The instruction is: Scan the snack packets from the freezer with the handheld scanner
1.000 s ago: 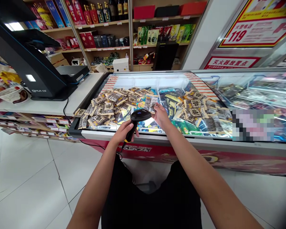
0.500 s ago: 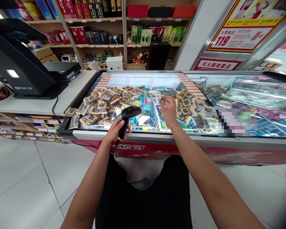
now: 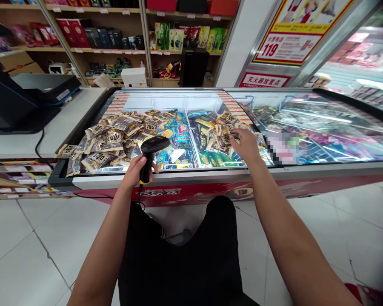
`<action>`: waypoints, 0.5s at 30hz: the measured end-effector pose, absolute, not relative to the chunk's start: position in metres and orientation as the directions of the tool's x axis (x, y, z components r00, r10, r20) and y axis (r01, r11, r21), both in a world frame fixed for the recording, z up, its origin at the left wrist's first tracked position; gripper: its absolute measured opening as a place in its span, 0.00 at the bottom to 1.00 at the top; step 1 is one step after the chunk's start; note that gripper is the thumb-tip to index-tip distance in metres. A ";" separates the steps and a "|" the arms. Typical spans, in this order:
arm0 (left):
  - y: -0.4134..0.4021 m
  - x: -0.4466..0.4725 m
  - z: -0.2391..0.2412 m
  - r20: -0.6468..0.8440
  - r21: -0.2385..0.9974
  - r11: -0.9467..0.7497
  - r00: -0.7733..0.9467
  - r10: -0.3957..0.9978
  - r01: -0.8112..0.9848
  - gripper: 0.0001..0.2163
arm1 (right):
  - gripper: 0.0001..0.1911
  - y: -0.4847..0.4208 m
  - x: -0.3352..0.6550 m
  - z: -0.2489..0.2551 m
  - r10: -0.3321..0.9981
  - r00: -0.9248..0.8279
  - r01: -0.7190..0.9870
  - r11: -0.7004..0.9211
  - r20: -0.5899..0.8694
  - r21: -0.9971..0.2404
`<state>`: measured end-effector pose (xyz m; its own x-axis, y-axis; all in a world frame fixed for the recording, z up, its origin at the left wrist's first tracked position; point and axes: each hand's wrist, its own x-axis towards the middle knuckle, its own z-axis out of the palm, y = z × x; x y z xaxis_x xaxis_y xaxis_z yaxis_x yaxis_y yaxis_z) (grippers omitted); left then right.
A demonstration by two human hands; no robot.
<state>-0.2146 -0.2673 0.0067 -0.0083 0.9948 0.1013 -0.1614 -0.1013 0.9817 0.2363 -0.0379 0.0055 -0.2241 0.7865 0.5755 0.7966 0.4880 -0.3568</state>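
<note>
Over the freezer's near rim [image 3: 204, 174], the left hand [image 3: 134, 171] clasps the scanner [image 3: 155, 144] by its handle, best held steady. Farther, rightward, the right hand [image 3: 245, 143] curls its fingers at the packet pile [image 3: 223, 136]; whether they pinch one, I can't tell.

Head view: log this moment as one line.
left hand: holding black scanner | right hand: at right packet pile, grip unclear | left packet pile: on freezer
</note>
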 end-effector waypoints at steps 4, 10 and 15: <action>-0.265 -0.218 0.004 0.124 0.976 -0.123 -0.008 0.992 -0.180 0.34 | 0.21 -0.043 0.227 0.007 0.743 -0.211 0.783 0.517 0.635 -0.345; -0.261 -0.215 -0.003 0.141 0.963 -0.151 -0.061 0.988 -0.223 0.35 | 0.23 -0.058 0.146 0.011 0.666 -0.334 0.680 0.660 0.667 -0.318; -0.261 -0.208 -0.005 0.158 0.951 -0.199 -0.180 0.971 -0.238 0.35 | 0.27 -0.082 0.032 -0.005 0.569 -0.636 0.457 0.822 0.522 -0.340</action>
